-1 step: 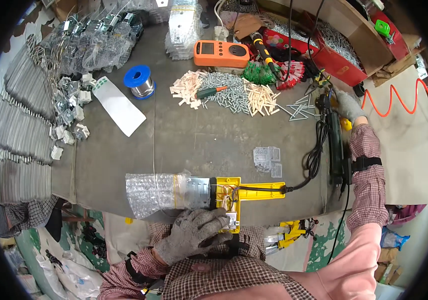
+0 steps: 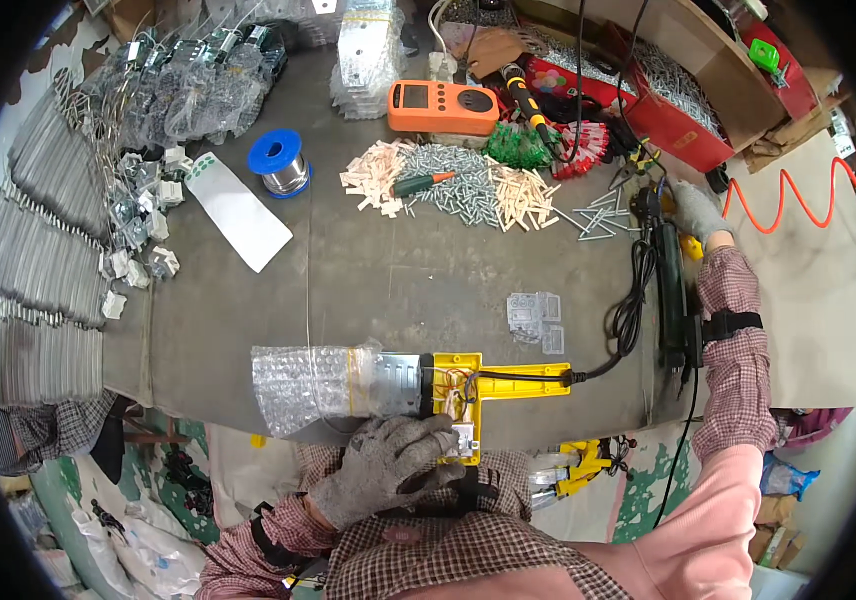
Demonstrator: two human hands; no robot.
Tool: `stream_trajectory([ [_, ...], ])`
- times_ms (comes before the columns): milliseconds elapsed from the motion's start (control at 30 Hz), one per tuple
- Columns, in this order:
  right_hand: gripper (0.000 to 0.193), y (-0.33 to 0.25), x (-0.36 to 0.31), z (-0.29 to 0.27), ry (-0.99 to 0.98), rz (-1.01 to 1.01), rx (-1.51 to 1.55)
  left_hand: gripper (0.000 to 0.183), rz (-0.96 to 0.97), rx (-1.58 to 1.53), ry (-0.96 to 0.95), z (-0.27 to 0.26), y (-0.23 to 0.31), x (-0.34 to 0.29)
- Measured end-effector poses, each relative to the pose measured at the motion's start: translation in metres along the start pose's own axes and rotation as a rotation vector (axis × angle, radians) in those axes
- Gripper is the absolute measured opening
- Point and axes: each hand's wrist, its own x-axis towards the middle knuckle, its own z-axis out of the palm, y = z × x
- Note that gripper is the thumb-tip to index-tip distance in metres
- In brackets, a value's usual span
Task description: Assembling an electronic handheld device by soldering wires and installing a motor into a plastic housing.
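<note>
Near the front edge lies an open yellow plastic tool housing, its T shape holding thin wires and a small white-and-silver part. A metal barrel wrapped in bubble wrap joins its left side, and a black cord leaves its right end. My gloved left hand is curled on the housing's near end, fingertips beside the small part. Far to the right, my gloved right hand reaches beside a black corded, stick-shaped tool; its fingertips are hard to make out among pliers and wires.
Piles of screws and pale pegs lie at the back below an orange meter. A solder spool, white strip and stacked metal plates stand left. Clear plastic pieces lie mid-table; a red coiled hose hangs right.
</note>
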Motion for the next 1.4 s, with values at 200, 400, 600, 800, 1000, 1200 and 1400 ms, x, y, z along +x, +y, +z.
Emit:
stream_trajectory([
  [200,0.039,0.021,0.001,-0.001,0.050,0.117,-0.122,0.047,-0.006,0.005,0.009,0.003,-0.001,0.000],
  [400,0.044,0.007,-0.064,-0.071,0.565,0.117,0.624,0.048,0.062,0.088,-0.023,-0.001,0.000,0.001],
  [600,0.033,0.020,-0.186,-0.006,0.625,0.406,2.144,0.039,0.110,0.135,-0.015,0.000,-0.005,0.001],
  [800,0.049,0.036,-0.227,0.019,0.357,0.676,0.909,0.038,0.100,0.138,-0.027,-0.005,0.002,0.003],
  [1000,0.051,-0.060,-0.221,-0.025,1.055,0.575,0.842,0.047,0.069,0.098,-0.062,-0.001,0.004,-0.001],
  [1200,0.042,-0.215,-0.210,-0.052,0.534,0.030,2.279,0.046,0.063,0.093,-0.069,-0.007,0.001,-0.001],
  [1400,0.030,-0.263,-0.221,-0.052,0.493,0.287,1.881,0.043,0.069,0.102,-0.026,-0.004,0.002,0.003],
])
